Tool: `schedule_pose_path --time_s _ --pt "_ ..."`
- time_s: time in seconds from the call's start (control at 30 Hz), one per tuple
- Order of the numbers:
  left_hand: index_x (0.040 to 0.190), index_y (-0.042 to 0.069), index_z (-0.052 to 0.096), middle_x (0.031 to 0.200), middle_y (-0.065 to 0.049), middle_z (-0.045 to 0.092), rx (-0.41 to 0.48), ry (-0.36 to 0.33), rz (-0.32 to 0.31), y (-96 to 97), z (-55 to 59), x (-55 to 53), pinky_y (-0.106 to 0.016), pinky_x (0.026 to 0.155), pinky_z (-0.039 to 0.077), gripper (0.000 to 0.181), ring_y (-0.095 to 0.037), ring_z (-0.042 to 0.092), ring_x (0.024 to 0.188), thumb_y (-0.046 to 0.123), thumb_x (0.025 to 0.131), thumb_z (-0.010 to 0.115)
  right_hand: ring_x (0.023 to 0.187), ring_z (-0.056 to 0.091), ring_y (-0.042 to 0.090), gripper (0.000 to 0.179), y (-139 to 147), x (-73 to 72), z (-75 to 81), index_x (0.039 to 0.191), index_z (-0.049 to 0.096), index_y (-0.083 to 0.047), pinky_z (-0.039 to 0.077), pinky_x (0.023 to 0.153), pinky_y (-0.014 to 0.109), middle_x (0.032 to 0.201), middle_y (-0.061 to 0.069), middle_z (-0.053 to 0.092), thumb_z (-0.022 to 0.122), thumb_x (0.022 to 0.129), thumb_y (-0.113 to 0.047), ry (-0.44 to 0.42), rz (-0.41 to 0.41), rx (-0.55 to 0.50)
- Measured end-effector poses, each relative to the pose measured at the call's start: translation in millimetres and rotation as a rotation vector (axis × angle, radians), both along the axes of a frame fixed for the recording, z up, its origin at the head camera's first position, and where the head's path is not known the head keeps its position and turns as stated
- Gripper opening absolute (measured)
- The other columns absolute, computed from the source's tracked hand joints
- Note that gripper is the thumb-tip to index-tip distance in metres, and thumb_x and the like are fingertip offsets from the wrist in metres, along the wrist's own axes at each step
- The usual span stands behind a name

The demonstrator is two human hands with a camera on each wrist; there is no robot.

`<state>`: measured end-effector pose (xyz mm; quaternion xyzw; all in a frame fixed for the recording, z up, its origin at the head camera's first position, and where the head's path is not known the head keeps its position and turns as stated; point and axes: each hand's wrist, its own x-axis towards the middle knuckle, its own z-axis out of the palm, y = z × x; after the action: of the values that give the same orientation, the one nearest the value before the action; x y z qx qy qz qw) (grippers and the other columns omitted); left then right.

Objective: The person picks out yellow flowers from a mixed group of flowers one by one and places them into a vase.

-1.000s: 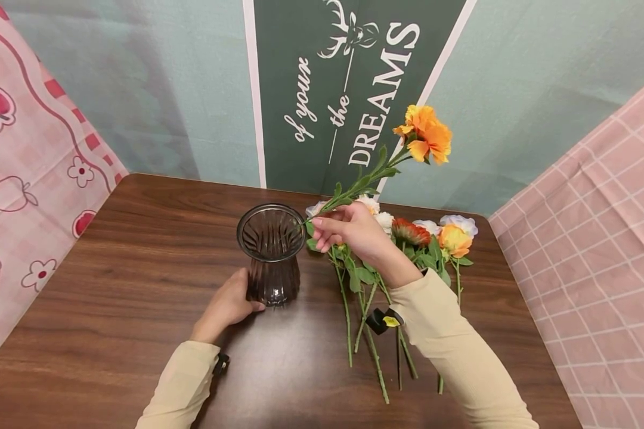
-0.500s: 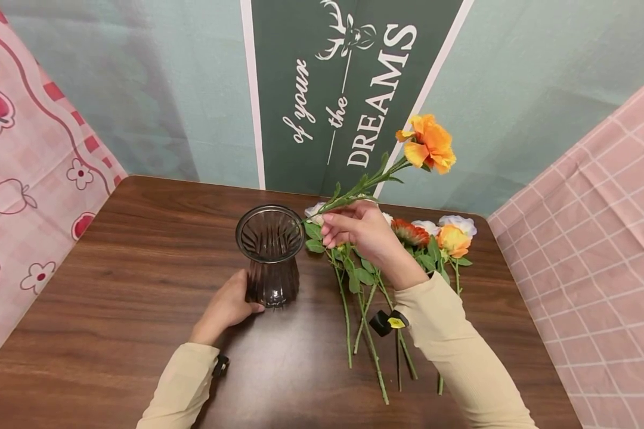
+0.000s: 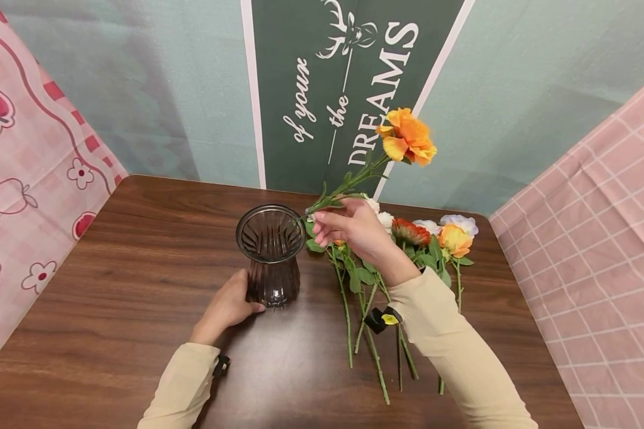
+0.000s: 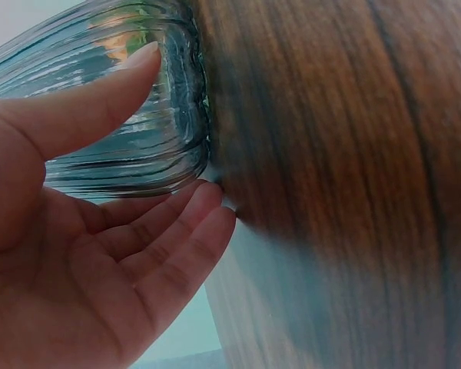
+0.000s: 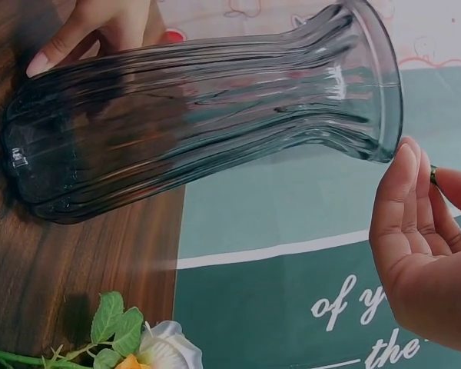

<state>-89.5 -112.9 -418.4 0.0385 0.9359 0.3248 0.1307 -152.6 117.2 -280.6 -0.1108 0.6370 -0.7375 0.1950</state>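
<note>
A ribbed, smoky glass vase (image 3: 275, 280) stands upright on the table, its flared mouth upward. My left hand (image 3: 227, 307) holds it low on its left side; in the left wrist view the thumb (image 4: 100, 115) lies along the glass near the base, with fingers on the other side. My right hand (image 3: 356, 233) pinches the green stem of an orange flower (image 3: 408, 138) close to its lower end, just right of the vase's rim. The bloom leans up and to the right. In the right wrist view the fingertips (image 5: 406, 165) are right at the rim, and little of the stem shows.
Several flowers lie on the wooden table (image 3: 139, 268) right of the vase, partly under my right forearm: a rust-red bloom (image 3: 410, 232), a yellow-orange one (image 3: 455, 240), and white ones. Their stems (image 3: 378, 369) point toward me. Fabric backdrops (image 3: 193, 89) border the table.
My right hand shifts slightly right, then back left toward the vase's rim. The orange bloom swings left with it. The left hand and vase stay put.
</note>
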Motion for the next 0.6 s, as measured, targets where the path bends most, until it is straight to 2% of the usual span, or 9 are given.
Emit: schedule_pose_path --time_s 0.23,0.6 --pt "0.109 -0.005 0.046 0.108 -0.022 0.052 0.004 -0.003 0.004 -0.2 -0.1 0.4 -0.050 0.086 0.040 0.056 -0.037 0.051 0.104 0.016 0.069 0.079 0.055 0.059 0.020 0.013 -10.0 -3.9 -4.0 0.098 0.051 0.010 0.052 0.057 0.031 0.069 0.014 0.058 0.052 0.089 0.001 -0.048 0.014 0.039" --pt "0.109 -0.005 0.046 0.107 -0.022 0.053 0.007 0.003 0.004 0.2 0.6 1.1 -0.050 0.084 0.041 0.056 -0.037 0.051 0.102 0.016 0.069 0.079 0.055 0.059 0.019 0.017 -9.7 -3.7 -13.0 0.105 0.047 0.011 0.052 0.056 0.030 0.068 0.013 0.058 0.049 0.089 0.005 -0.057 0.013 0.078"
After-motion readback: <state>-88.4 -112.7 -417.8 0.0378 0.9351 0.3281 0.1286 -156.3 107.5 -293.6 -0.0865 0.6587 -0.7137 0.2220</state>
